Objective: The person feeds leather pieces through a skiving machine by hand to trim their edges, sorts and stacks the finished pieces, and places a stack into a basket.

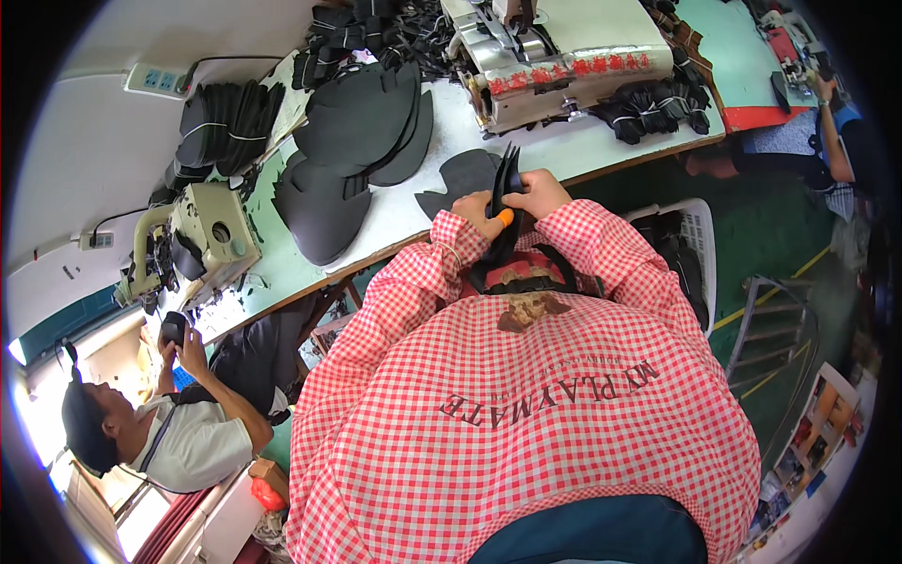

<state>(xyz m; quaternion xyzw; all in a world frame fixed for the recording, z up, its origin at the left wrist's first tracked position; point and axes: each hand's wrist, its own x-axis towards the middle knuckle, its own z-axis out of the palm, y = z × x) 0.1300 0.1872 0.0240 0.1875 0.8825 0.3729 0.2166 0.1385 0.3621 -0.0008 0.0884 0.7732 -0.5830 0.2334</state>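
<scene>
1. Black, thin, pointed sheet pieces [507, 183], perhaps foam, stand on edge just above the frame's centre, by the near edge of the long, white-topped surface [395, 209].
2. Our grip is closed on them: left hand [479, 214], with a bright orange fingertip cover [505, 217], and right hand [542, 195] press from opposite sides.
3. We should keep the pressure light and the edges even; thin sheets probably slip and fan apart.
4. Our surface bears smooth, rounded black panels [357, 117] at upper left and a cream metal machine [573, 89] at top centre.
5. Around us: a white-shirted co-worker [193, 442] at lower left, green floor [766, 230] at right.
</scene>
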